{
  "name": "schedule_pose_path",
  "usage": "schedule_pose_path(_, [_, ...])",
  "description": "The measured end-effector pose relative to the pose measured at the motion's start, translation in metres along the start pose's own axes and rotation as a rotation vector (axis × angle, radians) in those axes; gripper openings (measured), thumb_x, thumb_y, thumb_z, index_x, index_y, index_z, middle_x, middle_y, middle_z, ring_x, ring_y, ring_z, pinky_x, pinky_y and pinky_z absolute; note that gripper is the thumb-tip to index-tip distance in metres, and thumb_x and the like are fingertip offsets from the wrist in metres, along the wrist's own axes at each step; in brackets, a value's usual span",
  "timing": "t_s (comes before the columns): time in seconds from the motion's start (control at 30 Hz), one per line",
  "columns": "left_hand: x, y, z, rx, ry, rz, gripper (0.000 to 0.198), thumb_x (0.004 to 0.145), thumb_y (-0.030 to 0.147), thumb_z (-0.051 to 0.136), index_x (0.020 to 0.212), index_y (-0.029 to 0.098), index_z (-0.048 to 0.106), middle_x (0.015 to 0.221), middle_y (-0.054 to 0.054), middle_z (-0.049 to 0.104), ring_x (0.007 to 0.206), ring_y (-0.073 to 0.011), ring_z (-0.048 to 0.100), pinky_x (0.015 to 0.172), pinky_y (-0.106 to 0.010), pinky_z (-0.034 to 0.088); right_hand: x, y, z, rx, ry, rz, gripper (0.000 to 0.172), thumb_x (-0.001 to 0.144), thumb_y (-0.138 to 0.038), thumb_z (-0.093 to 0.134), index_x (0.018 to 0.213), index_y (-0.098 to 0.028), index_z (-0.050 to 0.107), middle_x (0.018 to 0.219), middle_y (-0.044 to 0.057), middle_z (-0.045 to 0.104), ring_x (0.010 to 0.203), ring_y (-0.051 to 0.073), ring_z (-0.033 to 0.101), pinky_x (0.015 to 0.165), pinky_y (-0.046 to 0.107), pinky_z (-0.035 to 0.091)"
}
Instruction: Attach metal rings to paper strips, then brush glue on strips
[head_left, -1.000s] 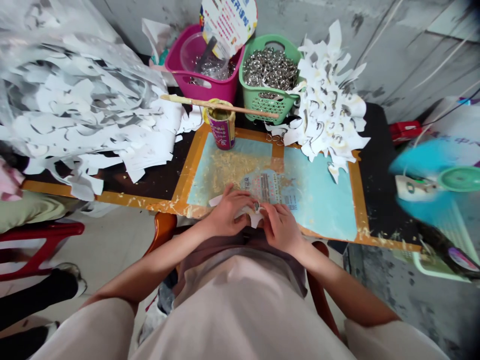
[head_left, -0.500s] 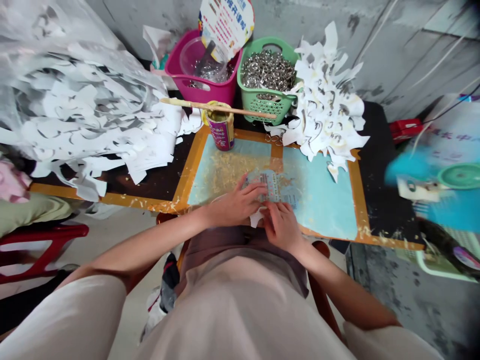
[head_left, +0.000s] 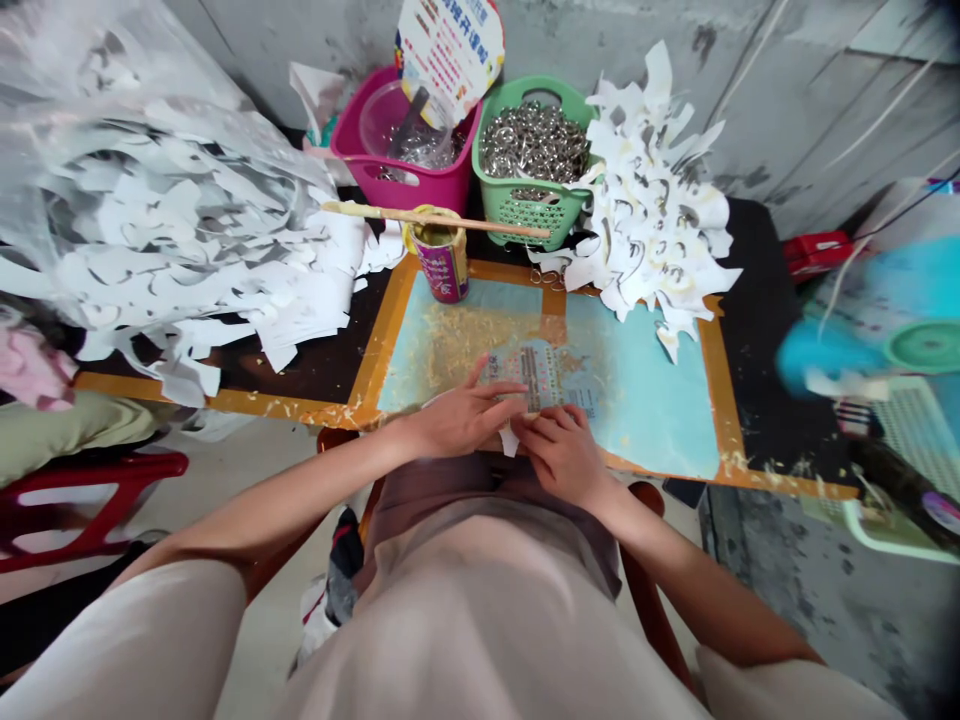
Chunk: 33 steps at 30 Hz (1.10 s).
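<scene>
Steadying the printed paper sheet (head_left: 544, 375) with the left hand (head_left: 457, 420) spread flat; the right hand (head_left: 562, 455) curls on its edge, any pinch hidden.

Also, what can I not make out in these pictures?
Head view:
Printed sheet: print too small to read; lower part hidden by the left hand and right hand.
Pink basket: contents behind a clear bowl.
Round sign: cut off by the top edge.
Blue object: blurred.
</scene>
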<state>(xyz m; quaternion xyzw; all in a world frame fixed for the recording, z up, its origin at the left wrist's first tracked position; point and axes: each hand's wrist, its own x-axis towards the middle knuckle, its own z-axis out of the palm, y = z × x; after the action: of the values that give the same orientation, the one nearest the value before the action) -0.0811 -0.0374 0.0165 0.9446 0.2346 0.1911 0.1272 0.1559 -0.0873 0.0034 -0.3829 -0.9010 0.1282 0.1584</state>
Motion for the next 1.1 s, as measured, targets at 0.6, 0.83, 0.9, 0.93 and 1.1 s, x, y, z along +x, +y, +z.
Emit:
schedule_pose_path(0.6, [-0.024, 0.030, 0.024, -0.008, 0.234, -0.250, 0.021, 0.093, 0.013, 0.054, 0.112, 0.019, 0.049, 0.100, -0.005, 0.071, 0.109, -0.0213, 0.065, 0.122, -0.062, 0.022, 0.001, -0.006, -0.003, 0.017, -0.024, 0.039, 0.036, 0.093, -0.016, 0.053, 0.127, -0.026, 0.063, 0.114, 0.005, 0.071, 0.107, 0.026, 0.054, 0.106, 0.048, 0.030])
schedule_pose_path(0.83, [-0.017, 0.009, 0.010, 0.029, 0.118, -0.104, 0.037, 0.094, 0.007, 0.048, 0.129, 0.020, 0.047, 0.119, -0.008, 0.070, 0.133, -0.0229, 0.054, 0.124, -0.064, 0.011, 0.001, -0.006, -0.002, 0.013, -0.016, 0.038, 0.035, 0.094, -0.018, 0.052, 0.127, -0.025, 0.063, 0.112, 0.006, 0.071, 0.107, 0.026, 0.055, 0.103, 0.050, 0.031])
schedule_pose_path(0.9, [-0.009, 0.001, 0.012, 0.017, 0.074, -0.038, 0.033, 0.095, 0.008, 0.047, 0.127, 0.020, 0.049, 0.118, -0.009, 0.071, 0.134, -0.0220, 0.054, 0.124, -0.062, 0.013, 0.000, -0.005, -0.002, 0.000, -0.024, 0.034, 0.036, 0.094, -0.018, 0.052, 0.128, -0.025, 0.063, 0.112, 0.007, 0.071, 0.107, 0.027, 0.054, 0.102, 0.050, 0.030])
schedule_pose_path(0.93, [-0.005, -0.002, 0.013, 0.011, 0.056, -0.010, 0.031, 0.096, 0.010, 0.047, 0.126, 0.019, 0.049, 0.119, -0.009, 0.070, 0.133, -0.0219, 0.055, 0.124, -0.062, 0.015, 0.000, -0.005, -0.002, -0.007, -0.029, 0.033, 0.036, 0.094, -0.017, 0.052, 0.128, -0.025, 0.063, 0.112, 0.007, 0.071, 0.107, 0.027, 0.054, 0.102, 0.051, 0.029])
schedule_pose_path(1.1, [0.000, -0.008, 0.008, -0.015, -0.003, 0.063, 0.023, 0.097, 0.010, 0.043, 0.117, 0.018, 0.051, 0.108, -0.006, 0.072, 0.113, -0.0169, 0.066, 0.123, -0.058, 0.024, -0.001, -0.004, -0.002, -0.012, -0.033, 0.028, 0.039, 0.094, -0.017, 0.051, 0.131, -0.026, 0.060, 0.112, 0.006, 0.071, 0.106, 0.027, 0.053, 0.102, 0.050, 0.029])
